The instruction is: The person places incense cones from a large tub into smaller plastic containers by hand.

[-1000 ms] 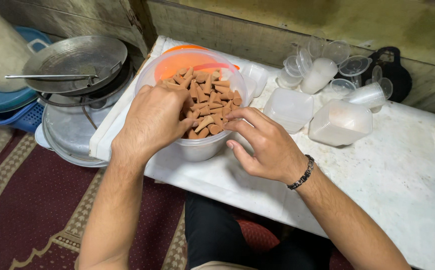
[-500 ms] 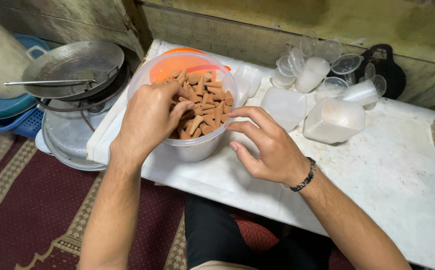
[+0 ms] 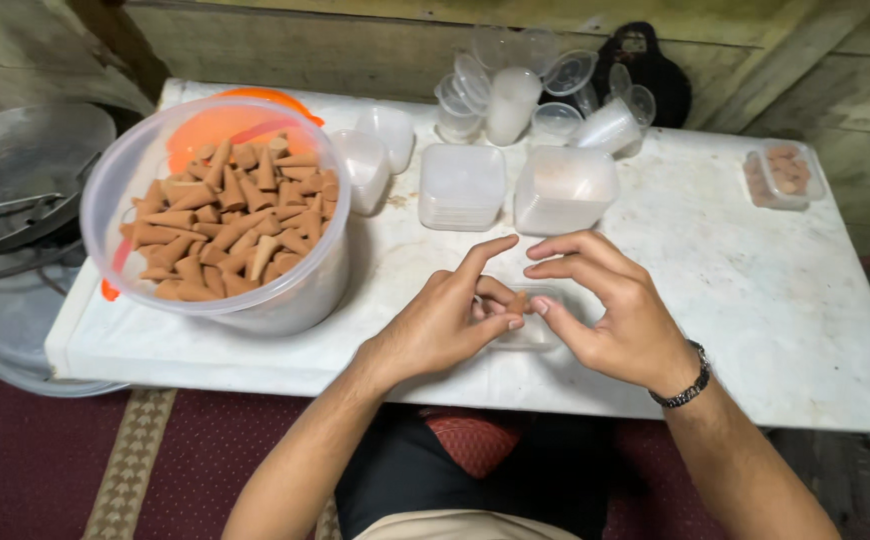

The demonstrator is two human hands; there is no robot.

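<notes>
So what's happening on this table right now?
A person sits at a white table, both hands meeting over a small clear container. The left hand and right hand pinch a small brown cone between their fingertips. To the left stands a big clear tub full of the same cones. Stacks of empty clear containers sit behind, and one filled container lies at the far right.

The white bench (image 3: 755, 300) carries a large clear tub (image 3: 300, 290) of brown cones at its left end. Stacked square clear containers (image 3: 462, 185) and small round cups (image 3: 555, 122) sit along the rear edge. A small filled box (image 3: 783, 175) rests at the far right.
</notes>
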